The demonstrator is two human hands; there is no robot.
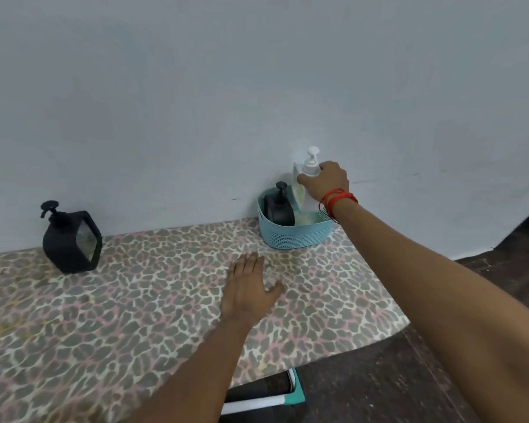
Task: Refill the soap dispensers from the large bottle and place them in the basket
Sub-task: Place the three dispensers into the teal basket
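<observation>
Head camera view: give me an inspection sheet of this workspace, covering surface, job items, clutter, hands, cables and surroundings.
Surface: leopard-print table cover, lying flat.
Job's things: black pump bottle upright at the far left by the wall; teal basket at the far right, holding a black dispenser; white-pump dispenser with its lower part inside the basket.
Clutter: nothing seen.
Hands: right hand grips the white-pump dispenser near its neck; left hand rests flat on the cover, fingers straight.
Cables: nothing seen.
Surroundings: pale wall behind; dark floor to the right; teal and white frame below the table's near edge.
</observation>
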